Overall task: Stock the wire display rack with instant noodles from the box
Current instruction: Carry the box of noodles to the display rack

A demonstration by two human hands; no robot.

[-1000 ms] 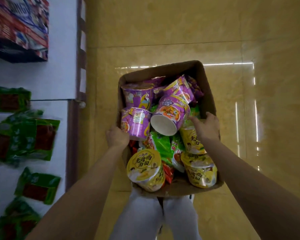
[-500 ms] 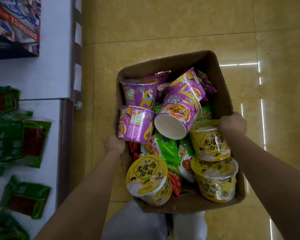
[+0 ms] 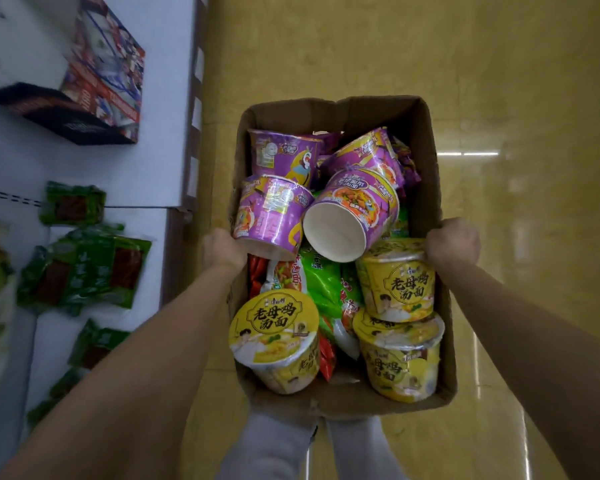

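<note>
Glossy yellow floor tiles (image 3: 499, 81) lie under a cardboard box (image 3: 426, 140) held out above a pair of pale trouser legs. Inside it, purple noodle cups (image 3: 274, 213) lie tumbled at the far end, yellow noodle bowls (image 3: 274, 337) sit at the near end, and green and red noodle packets (image 3: 323, 285) are wedged between them. To the left, a white shelf (image 3: 153, 174) carries green snack packs (image 3: 84, 271) and a printed carton (image 3: 101, 81). The left hand (image 3: 222, 249) grips the box's left wall and the right hand (image 3: 454, 242) its right wall, fingers curled over the rims. Fingertips are hidden; the wire rack is out of view.
</note>
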